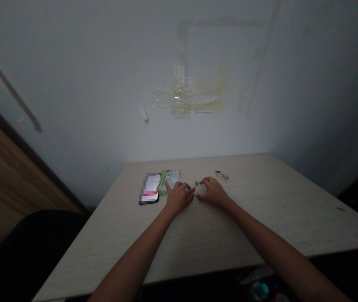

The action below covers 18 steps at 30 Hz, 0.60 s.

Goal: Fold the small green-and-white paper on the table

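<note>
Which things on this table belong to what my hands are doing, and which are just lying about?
In use, it seems:
Small printed piece, between your left hand and right hand
Green box, perhaps, beside your left hand

Probably just lying about:
Phone, left of the box
Small scrap, beyond your right hand
</note>
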{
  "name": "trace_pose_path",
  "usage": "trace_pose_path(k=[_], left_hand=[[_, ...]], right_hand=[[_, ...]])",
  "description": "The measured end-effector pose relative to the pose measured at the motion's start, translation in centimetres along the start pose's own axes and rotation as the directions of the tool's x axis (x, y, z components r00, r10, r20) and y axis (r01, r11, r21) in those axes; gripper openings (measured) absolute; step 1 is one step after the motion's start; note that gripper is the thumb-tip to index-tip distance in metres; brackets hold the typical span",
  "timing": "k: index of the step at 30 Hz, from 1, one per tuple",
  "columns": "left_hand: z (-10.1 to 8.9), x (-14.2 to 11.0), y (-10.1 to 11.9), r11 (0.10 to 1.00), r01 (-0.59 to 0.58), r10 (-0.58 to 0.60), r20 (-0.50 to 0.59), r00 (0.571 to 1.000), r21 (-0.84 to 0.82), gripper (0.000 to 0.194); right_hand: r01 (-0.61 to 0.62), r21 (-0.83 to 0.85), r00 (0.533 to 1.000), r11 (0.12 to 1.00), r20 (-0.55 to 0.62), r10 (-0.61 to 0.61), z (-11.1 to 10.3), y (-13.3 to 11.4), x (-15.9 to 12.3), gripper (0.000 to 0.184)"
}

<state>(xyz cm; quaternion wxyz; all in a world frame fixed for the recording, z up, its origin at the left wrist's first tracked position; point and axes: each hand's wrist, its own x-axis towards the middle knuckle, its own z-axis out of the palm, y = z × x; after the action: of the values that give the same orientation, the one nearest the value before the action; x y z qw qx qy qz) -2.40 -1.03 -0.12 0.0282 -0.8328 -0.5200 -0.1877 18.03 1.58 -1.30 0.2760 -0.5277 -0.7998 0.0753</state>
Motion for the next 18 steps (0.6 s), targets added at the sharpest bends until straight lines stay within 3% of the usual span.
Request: trace_pose_path(k=[12,16,18], left_hand=[[-0.2,0.0,0.2,1.0,0.002,-0.003,0.017,1.0,0.027,0.029],[-0.3,0.0,0.2,1.0,0.013,-0.014,0.022,1.0,0.008,0.029],[-0.4,0.0,0.2,1.0,0.021,-0.021,0.025,0.999,-0.001,0.029]], right_hand=[[0.068,-0.03,0.997,0.997,0.041,-0.067,0.3,0.4,-0.5,0.075],[0.065,0.003,0.997,0.998,0.042,-0.065,0.3,0.8,-0.5,0.073],[0.069,0.055,0.997,0.996,0.028,-0.071,0.2,1.0,-0.4,0.064]])
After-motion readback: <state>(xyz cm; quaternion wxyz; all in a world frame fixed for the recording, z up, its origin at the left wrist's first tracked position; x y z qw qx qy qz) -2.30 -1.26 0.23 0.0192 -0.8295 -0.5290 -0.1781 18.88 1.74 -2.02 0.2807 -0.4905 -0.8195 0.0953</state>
